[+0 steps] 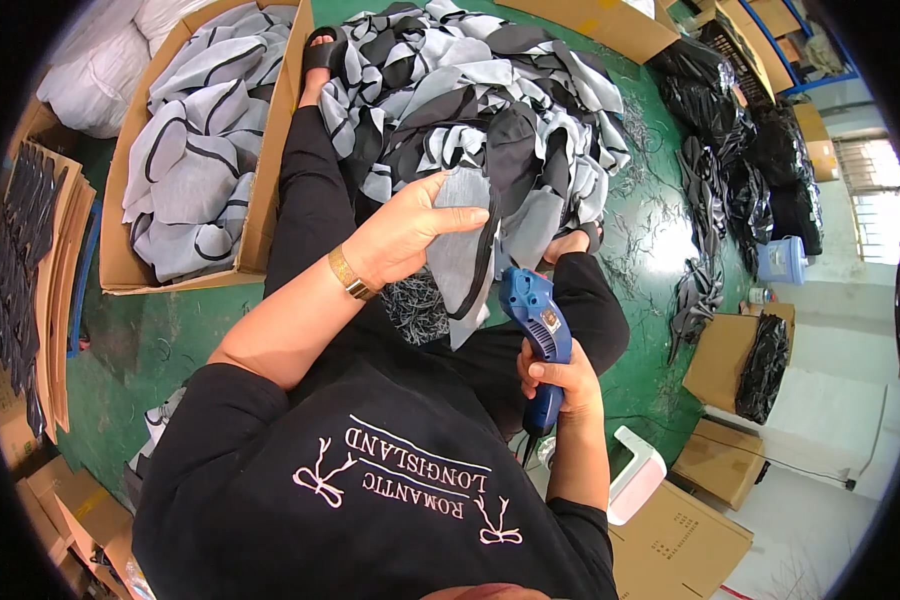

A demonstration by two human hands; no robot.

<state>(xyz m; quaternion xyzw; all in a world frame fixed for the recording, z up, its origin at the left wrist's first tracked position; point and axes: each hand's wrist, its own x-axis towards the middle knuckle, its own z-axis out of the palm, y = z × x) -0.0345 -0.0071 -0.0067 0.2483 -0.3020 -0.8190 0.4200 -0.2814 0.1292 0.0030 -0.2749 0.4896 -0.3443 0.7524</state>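
Observation:
My left hand (402, 232), with a gold watch on the wrist, pinches a grey fabric piece (460, 235) edged with a black strip. The piece hangs down between my legs, its lower end tapering to a point. My right hand (562, 380) is wrapped round a blue electric fabric cutter (536, 310) with a cord at its lower end. The cutter's head is beside the fabric's black edge; whether the blade touches it I cannot tell. Beyond my hands lies a large heap of grey and black fabric pieces (440, 60) on the floor.
To the left stands an open cardboard box (118, 215) full of similar pieces. Thread trimmings (415, 308) are piled between my legs. Along the right are black plastic bags (700, 90), a blue-white tub (782, 260) and cartons (715, 365). A white appliance (638, 475) stands near my right elbow.

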